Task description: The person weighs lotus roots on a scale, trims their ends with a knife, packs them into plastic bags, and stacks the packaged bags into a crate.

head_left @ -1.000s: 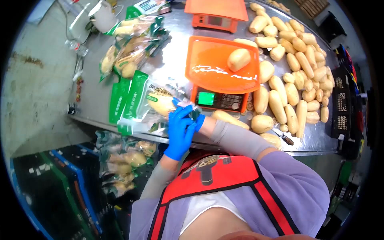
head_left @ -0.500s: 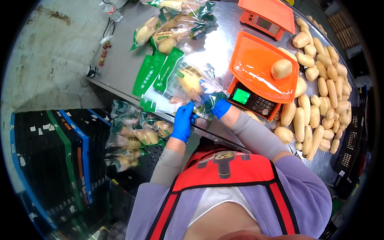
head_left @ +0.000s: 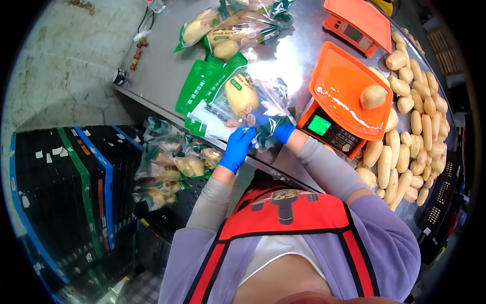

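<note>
A clear plastic bag (head_left: 215, 115) with green print lies near the table's front edge. Inside it is a pale lotus root section (head_left: 241, 95). My left hand (head_left: 239, 148), in a blue glove, pinches the bag's near end. My right hand (head_left: 281, 133), also gloved in blue, is at the same end, its fingers partly covered by the printed film and closed on it. Right of my right hand is an orange scale (head_left: 331, 93) with a lit green display, and a single lotus root piece (head_left: 373, 97) rests on its pan.
Many loose lotus roots (head_left: 417, 121) cover the table's right side. A second orange scale (head_left: 357, 23) stands behind. Filled bags (head_left: 238, 34) lie at the back left; more filled bags (head_left: 174, 169) sit below the front edge. Black crates (head_left: 55, 202) are stacked at left.
The view has shifted, so the table's things appear further right. My hands stay at the bag's near end, and more of the lotus root inside shows through the film.
</note>
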Action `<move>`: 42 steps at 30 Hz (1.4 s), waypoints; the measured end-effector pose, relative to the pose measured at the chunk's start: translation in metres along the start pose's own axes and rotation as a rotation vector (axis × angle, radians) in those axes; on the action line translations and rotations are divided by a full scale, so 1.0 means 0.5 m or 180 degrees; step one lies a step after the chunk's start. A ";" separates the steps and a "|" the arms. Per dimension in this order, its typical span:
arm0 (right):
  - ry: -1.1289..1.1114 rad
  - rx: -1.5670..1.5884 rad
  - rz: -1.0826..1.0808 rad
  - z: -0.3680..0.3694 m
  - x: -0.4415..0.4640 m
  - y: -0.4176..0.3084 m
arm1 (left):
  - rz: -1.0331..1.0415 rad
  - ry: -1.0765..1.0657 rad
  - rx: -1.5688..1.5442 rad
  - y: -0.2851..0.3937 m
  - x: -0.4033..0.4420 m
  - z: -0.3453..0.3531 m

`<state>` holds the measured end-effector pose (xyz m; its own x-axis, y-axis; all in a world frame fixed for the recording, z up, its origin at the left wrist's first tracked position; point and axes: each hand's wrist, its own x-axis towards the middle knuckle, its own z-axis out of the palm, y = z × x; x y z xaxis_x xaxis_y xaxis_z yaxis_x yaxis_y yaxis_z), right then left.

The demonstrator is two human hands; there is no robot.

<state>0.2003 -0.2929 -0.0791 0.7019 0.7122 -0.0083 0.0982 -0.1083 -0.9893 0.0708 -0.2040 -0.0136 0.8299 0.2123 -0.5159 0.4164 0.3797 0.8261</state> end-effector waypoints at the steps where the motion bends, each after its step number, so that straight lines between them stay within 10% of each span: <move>1: -0.0061 0.0066 0.0023 -0.001 0.002 0.000 | 0.0011 0.0017 0.0117 -0.003 0.004 -0.006; 12: -0.0318 -0.0128 0.0052 -0.022 0.008 -0.006 | 0.0158 -0.0610 0.0542 -0.051 0.013 0.005; 25: -0.0724 -0.3274 -0.0547 -0.036 -0.039 -0.003 | 0.0403 0.0206 0.0344 -0.059 -0.003 0.028; 29: -0.1058 -0.1491 0.0388 -0.138 -0.179 -0.130 | 0.0305 0.0224 0.0606 -0.032 -0.011 0.035; 33: 0.1459 0.0460 -0.0006 -0.265 -0.275 -0.213 | 0.0296 0.0175 0.0632 -0.052 0.002 0.019; 35: 0.2959 -0.0712 -0.0347 -0.362 -0.283 -0.220 | 0.0287 0.0186 0.0688 -0.060 0.004 0.015; 42: 0.3017 -0.3095 -0.0026 -0.468 -0.259 -0.148 | 0.0388 0.0234 0.0531 -0.069 0.013 0.017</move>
<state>0.2670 -0.5395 0.0293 0.8718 0.0110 0.4898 0.2820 -0.8287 -0.4834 0.0648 -0.2232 -0.0435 0.8512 0.3148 -0.4200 0.3754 0.1942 0.9063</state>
